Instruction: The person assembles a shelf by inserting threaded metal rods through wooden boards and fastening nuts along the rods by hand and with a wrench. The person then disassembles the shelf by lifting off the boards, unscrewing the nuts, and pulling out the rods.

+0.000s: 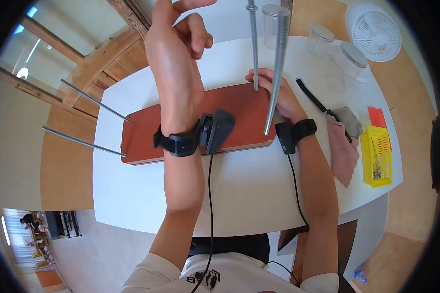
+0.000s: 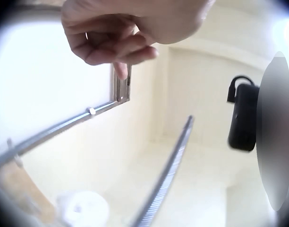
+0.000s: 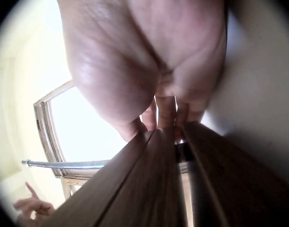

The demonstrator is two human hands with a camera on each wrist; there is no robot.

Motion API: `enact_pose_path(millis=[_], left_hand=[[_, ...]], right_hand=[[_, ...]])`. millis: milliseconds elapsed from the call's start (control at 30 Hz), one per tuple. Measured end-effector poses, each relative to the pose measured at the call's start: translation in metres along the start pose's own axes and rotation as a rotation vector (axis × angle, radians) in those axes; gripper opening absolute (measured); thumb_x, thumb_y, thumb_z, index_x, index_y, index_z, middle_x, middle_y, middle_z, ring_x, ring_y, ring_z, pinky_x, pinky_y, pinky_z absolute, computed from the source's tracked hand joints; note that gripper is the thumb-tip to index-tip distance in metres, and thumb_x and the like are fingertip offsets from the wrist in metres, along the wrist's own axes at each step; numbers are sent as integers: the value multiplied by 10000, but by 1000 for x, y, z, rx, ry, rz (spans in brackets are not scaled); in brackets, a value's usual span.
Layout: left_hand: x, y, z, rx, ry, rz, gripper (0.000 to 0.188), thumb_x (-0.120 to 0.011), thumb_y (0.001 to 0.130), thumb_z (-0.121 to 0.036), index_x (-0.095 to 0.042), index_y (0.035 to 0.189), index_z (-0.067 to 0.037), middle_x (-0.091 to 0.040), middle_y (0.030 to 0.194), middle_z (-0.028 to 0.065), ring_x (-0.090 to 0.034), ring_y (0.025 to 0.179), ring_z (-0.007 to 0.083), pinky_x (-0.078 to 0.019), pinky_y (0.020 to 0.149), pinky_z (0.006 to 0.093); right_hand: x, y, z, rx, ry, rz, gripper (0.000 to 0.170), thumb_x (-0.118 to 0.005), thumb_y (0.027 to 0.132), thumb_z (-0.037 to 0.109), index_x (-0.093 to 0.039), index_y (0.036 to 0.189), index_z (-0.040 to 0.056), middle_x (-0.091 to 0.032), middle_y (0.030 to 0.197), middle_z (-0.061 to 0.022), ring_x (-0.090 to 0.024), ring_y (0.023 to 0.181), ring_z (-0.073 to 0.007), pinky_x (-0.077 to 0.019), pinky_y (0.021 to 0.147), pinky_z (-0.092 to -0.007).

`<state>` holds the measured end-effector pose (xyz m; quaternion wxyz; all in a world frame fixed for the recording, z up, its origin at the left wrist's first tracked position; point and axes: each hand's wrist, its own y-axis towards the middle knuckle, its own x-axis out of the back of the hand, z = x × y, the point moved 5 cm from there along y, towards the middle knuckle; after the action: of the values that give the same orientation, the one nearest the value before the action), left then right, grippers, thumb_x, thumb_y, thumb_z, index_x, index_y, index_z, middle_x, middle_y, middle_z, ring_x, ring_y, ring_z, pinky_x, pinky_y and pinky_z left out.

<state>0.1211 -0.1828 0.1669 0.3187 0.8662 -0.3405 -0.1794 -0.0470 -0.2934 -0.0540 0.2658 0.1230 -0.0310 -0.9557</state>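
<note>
A reddish-brown board unit [image 1: 234, 112], its edge showing stacked layers, lies across the white table, with long metal rods rising near its corners. My right hand [image 1: 281, 97] grips its right end beside a rod. In the right wrist view, the thumb and fingers of that hand [image 3: 149, 61] close around the end of the wooden boards [image 3: 149, 184], which have a gap between them. My left hand [image 1: 178, 36] is raised above the boards, fingers loosely bent and nothing in them. A nut [image 1: 251, 8] sits high on one threaded rod [image 1: 254, 49], to the right of the left hand.
Clear lidded jars [image 1: 353, 61] and a white fan [image 1: 374, 31] stand at the back right. A pink cloth [image 1: 342, 151], a grey cloth [image 1: 348, 119], a black strap-like thing [image 1: 312, 95] and a yellow basket [image 1: 369, 168] lie on the right. Two rods [image 1: 83, 141] project past the left table edge.
</note>
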Motion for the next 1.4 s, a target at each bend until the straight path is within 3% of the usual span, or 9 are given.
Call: enact_pose_path(millis=[133,167,433,633,900,1033,1267,1367,1400], left_hand=[[-43,20,14,-41,687,-872,799,-328,1084,-603,-495,1415,105,-656,1251,241,-602,1186,266,-416,1069,380],[-51,23,20,35,644,-842,871,-290,1075,-634,-395,1490,124,-570,1406,294,-527,1338,320,-346,1159,418],[-5,2,22,84,541,-856,756,-386,1086,-562,-656,1218,131,-728,1087,227,-683,1097,315,-475,1036,384],[-34,17,30,-3,628,-825,823,-408,1065,-595,-426,1462,126,-538,1438,275,-508,1358,340,-360,1162,429],[7,2,25,69,350,-899,560,-457,1112,-419,-628,1211,104,-701,970,101,-609,993,149,-440,949,347],[-48,29,0,224,305,-1052,720,-427,1098,-503,-528,1360,160,-623,1270,271,-608,1200,303,-399,1119,382],[-11,4,5,14,452,-431,779,-398,1091,-537,-442,1425,165,-575,1348,296,-571,1273,311,-377,1153,405],[-30,11,8,-6,555,-702,781,-398,1089,-548,-460,1408,163,-588,1330,289,-571,1279,303,-392,1139,395],[-29,5,23,-279,662,-600,790,-389,1089,-555,-455,1414,162,-595,1316,296,-562,1299,315,-392,1140,395]], right_hand=[[2,3,-8,-16,15,1,337,-622,1035,223,-636,1294,9,-697,1234,-100,-614,1164,-156,-466,1044,-300],[2,3,-8,-26,56,-7,319,-628,1030,219,-648,1277,17,-710,1225,-82,-625,1127,-137,-463,1036,-287],[6,5,-13,-24,8,24,355,-605,1046,249,-631,1316,20,-699,1246,-86,-620,1164,-137,-471,1038,-285],[7,6,-15,-34,53,38,389,-633,1033,265,-612,1320,3,-697,1237,-100,-627,1164,-161,-484,1044,-299],[3,3,-9,-74,22,-26,403,-654,1019,275,-610,1308,-2,-691,1234,-116,-623,1180,-176,-484,1042,-305],[4,3,-10,-69,18,-14,396,-649,1021,274,-611,1305,0,-688,1237,-117,-616,1192,-181,-481,1045,-310],[5,3,-10,-82,13,-33,386,-648,1021,275,-617,1296,7,-687,1240,-116,-612,1201,-181,-480,1047,-313],[5,3,-10,-83,2,-25,393,-648,1021,280,-613,1302,7,-685,1246,-117,-611,1204,-183,-481,1048,-315],[5,4,-11,-75,-1,-15,394,-648,1022,282,-613,1303,9,-685,1247,-116,-611,1205,-183,-481,1049,-316]])
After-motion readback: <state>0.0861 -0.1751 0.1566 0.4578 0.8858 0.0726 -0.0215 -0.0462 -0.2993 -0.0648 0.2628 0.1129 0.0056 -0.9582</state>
